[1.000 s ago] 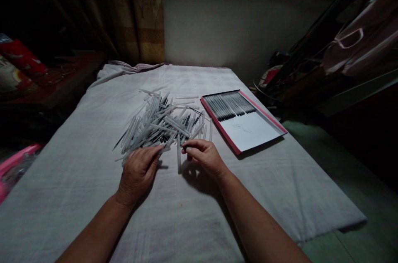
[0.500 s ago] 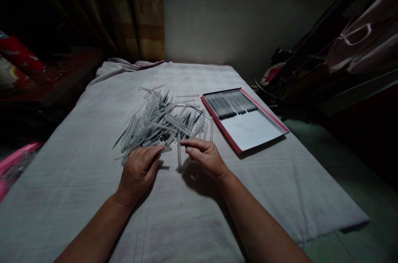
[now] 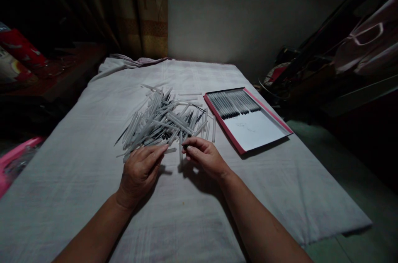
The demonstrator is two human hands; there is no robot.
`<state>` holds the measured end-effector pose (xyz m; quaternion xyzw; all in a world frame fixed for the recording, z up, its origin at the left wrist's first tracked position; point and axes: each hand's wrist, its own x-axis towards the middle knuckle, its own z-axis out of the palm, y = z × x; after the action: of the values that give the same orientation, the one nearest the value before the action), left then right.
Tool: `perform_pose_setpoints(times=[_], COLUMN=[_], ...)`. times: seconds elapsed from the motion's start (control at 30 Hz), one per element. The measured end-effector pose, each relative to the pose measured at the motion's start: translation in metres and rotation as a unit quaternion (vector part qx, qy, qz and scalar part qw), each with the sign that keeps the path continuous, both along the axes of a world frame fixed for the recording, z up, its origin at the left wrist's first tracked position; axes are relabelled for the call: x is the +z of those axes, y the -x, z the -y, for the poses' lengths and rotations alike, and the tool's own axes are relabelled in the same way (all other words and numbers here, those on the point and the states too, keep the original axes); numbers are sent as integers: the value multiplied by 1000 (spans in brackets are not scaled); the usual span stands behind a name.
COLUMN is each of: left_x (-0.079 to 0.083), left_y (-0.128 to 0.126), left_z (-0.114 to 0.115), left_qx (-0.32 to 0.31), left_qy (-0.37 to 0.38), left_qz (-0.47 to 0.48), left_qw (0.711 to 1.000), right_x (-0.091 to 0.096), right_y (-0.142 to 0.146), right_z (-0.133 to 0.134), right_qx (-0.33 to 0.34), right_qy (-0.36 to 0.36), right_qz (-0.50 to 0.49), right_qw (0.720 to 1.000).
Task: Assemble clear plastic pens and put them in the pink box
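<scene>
The right hand (image 3: 207, 157) has its fingers (image 3: 194, 143) pinched shut on a thin dark piece (image 3: 185, 147), just beside a clear tube (image 3: 180, 154). The left hand (image 3: 139, 170) lies palm down, fingers loosely spread and gripping nothing, tips touching the near edge of the pile (image 3: 161, 122). A tray (image 3: 264, 130) of pens (image 3: 233, 103) sits to the right on the bench (image 3: 93, 180).

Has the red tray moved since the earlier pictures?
No. The red tray keeps its place beside the pile of pens; only the camera shifted slightly.
</scene>
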<state>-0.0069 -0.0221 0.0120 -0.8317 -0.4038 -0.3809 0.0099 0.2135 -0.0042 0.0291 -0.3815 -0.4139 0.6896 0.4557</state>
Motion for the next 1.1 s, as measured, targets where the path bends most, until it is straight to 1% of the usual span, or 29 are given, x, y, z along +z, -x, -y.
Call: perform_pose_setpoints(times=[0.17, 0.4, 0.53, 0.63, 0.73, 0.8, 0.87, 0.97, 1.1], left_x=[-1, -2, -1, 0, 1, 1, 0, -1, -2], left_y=[-1, 0, -1, -2, -3, -3, -2, -3, -3], left_z=[1, 1, 1, 1, 1, 1, 1, 1, 1], left_qx=[-1, -6, -9, -10, -8, -2, 1, 5, 13], left_qy=[5, -3, -9, -14, -20, -22, -20, -16, -11], left_qz=[-1, -18, -26, -31, -44, -53, -59, -64, -68], left_qw=[1000, 1000, 1000, 999, 999, 998, 998, 998, 998], right_x=[-6, -13, -14, -14, -15, -16, -17, -17, -19], right_y=[2, 4, 5, 5, 4, 3, 3, 2, 3], right_z=[0, 0, 1, 1, 1, 1, 1, 0, 0], right_qx=[21, 24, 26, 27, 25, 10, -18, -44, -57], right_qy=[13, -18, -23, -43, -79, -118, -179, -271, -336], right_qz=[-14, 7, 19, 35, 66, 104, 155, 216, 243], right_qw=[1000, 1000, 999, 998, 994, 988, 971, 937, 908])
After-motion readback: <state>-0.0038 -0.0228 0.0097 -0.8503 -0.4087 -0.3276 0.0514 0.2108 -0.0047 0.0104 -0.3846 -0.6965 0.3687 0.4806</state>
